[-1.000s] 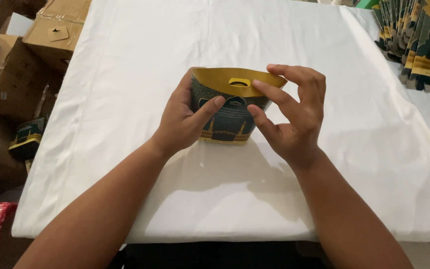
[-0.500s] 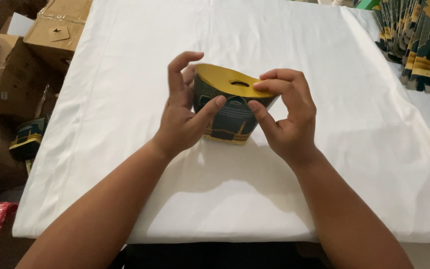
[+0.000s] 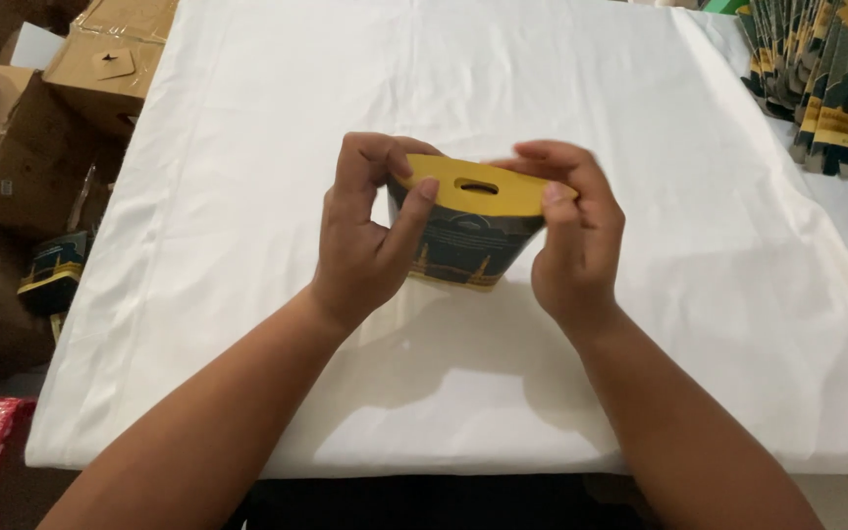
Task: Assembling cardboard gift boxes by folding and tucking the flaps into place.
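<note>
Since the earlier frames the pouch [image 3: 463, 236] has come up off the cloth [image 3: 247, 147] and tipped, so its yellow top flap w/ the hang slot now faces the camera; both hands have risen w/ it. Pouch: dark green w/ yellow top, held in mid-air above the cloth's centre, lower edge just over the cloth. Left hand [image 3: 365, 236]: on the pouch's left end, thumb pressed on the flap's front, index curled over its top edge, i.e. pinching the flap. Right hand [image 3: 571, 240]: on the pouch's right end, fingers together over the flap, thumb below, same pinch. Right of the pouch, at the cloth's far corner: stack of like pouches [image 3: 826, 88]. Left of the pouch, off the cloth: cardboard boxes [image 3: 61, 88].
</note>
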